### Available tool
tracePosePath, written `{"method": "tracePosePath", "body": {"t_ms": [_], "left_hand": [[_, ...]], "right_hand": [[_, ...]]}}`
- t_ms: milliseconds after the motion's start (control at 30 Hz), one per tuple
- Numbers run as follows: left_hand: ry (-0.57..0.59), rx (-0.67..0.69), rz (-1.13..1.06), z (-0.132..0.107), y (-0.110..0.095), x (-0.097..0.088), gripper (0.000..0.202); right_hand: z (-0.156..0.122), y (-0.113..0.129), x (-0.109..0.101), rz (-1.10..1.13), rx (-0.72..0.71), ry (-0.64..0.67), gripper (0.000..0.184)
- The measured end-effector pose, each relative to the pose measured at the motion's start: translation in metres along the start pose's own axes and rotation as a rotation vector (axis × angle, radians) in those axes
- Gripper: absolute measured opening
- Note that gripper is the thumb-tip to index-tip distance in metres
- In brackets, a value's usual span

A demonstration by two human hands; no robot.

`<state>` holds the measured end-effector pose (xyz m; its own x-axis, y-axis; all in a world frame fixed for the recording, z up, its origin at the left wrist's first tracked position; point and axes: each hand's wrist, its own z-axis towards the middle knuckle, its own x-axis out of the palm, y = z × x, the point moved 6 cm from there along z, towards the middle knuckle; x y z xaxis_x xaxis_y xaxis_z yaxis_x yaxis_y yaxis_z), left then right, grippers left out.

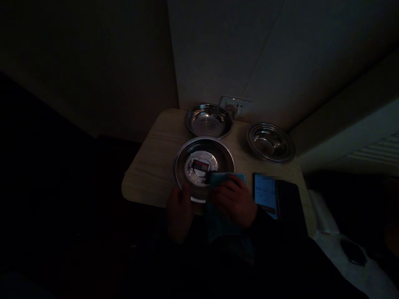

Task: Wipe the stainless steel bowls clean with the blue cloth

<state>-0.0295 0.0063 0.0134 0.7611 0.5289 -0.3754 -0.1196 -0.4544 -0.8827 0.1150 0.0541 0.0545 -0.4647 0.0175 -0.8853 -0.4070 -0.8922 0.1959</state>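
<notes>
A shiny metal basin (204, 143) with a dark label (200, 165) on its bottom lies near the front of a small wooden table. My left hand (180, 211) grips the basin's near rim, thumb on top. A blue-green cloth (222, 224) is under the curled fingers of my right hand (232, 199), pressed over the basin's right front rim. Part of the cloth hangs down past the table edge. The fingertips of my right hand are partly lost in the dim light.
Behind stands another metal basin (208, 121), and stacked metal bowls (270, 143) sit at the back right. A lit phone (264, 195) in an open dark case (291, 203) lies right on the table (145, 174). A wall socket (235, 106) is behind.
</notes>
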Motion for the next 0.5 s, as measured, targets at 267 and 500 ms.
{"method": "tracePosePath", "body": {"t_ms": [267,500], "left_hand": [[-0.003,-0.008,0.005,0.001,0.005,0.002,0.031],[0.014,-0.036,-0.02,0.0,0.002,-0.004,0.034]], "right_hand": [[0.005,0.015,0.008,0.029,-0.031,-0.029,0.015],[-0.009,-0.004,-0.003,-0.003,-0.05,0.018,0.013]]}}
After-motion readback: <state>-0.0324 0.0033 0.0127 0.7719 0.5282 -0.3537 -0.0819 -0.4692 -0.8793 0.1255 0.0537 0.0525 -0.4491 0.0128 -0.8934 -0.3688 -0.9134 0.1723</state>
